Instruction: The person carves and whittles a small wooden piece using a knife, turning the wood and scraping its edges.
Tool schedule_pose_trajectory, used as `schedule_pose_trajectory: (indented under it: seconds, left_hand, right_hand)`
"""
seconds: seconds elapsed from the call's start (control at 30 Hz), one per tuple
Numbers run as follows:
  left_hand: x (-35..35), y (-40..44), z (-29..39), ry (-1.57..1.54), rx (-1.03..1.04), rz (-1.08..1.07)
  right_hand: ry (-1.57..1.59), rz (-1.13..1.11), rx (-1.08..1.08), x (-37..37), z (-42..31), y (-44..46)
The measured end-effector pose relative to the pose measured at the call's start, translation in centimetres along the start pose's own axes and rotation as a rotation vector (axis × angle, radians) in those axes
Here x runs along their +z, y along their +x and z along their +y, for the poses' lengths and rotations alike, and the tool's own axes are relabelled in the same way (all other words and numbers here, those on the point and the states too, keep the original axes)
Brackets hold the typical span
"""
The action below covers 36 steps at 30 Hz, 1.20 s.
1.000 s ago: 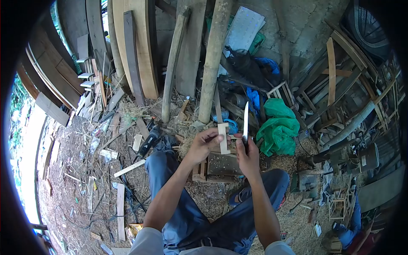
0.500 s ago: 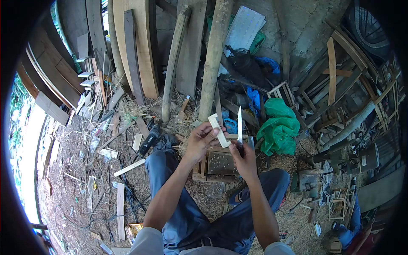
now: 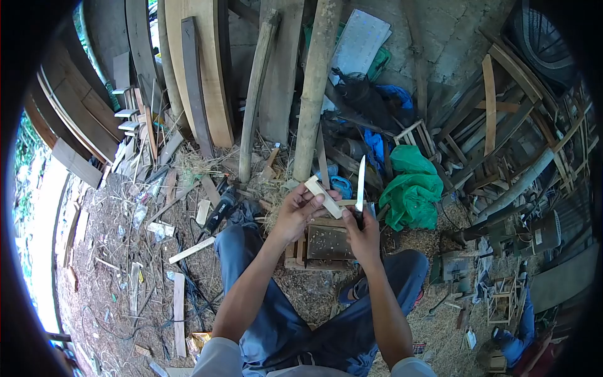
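A small pale wood piece (image 3: 325, 198) is tilted between my two hands, its upper end to the left. My left hand (image 3: 296, 212) grips it by the upper part, thumb across its face. In my right hand (image 3: 363, 234) is a knife (image 3: 361, 182), held by its dark handle with the blade pointing up. The right fingertips are at the lower end of the wood piece. Below the hands stands a low wooden block with a dark top (image 3: 329, 243), scattered with shavings.
A power tool (image 3: 220, 210) lies left of my knee. Green plastic (image 3: 411, 188) is heaped right of the knife. Boards and a bamboo pole (image 3: 312, 94) stand ahead. Wooden frames pile up at the right. Part of another person (image 3: 518, 342) shows at the lower right.
The wood piece has turned from upright to slanted, and its notched side no longer faces me. My right hand has moved in to its lower end, with the knife still held.
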<state>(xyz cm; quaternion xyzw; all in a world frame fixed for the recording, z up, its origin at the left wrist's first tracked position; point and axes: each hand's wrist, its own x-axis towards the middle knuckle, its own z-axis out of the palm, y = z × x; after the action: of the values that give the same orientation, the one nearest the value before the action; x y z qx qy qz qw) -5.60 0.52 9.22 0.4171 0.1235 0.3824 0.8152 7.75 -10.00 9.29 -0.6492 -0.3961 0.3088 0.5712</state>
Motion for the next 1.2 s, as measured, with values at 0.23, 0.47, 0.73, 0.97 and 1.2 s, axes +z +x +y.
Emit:
schedule_pose_trajectory:
  seconds: [0.23, 0.47, 0.73, 0.97, 1.2]
  left_hand:
    - [-0.4, 0.4, -0.4, 0.133, 0.037, -0.016]
    - [-0.3, 0.3, -0.4, 0.087, -0.015, 0.001]
    - [-0.7, 0.2, -1.0, 0.083, 0.067, -0.087]
    - [-0.5, 0.2, -0.9, 0.12, 0.089, -0.141]
    - [0.5, 0.0, 0.0, 0.294, 0.104, -0.218]
  right_hand:
    - [0.284, -0.03, 0.211, -0.2, -2.2, -0.2]
    - [0.407, -0.023, 0.243, -0.5, -1.8, -0.3]
    - [0.156, -0.028, 0.08, -0.7, -1.2, 0.0]
    - [0.206, -0.014, 0.078, -0.9, -1.3, -0.1]
    - [0.208, 0.018, 0.005, -1.2, -1.4, 0.3]
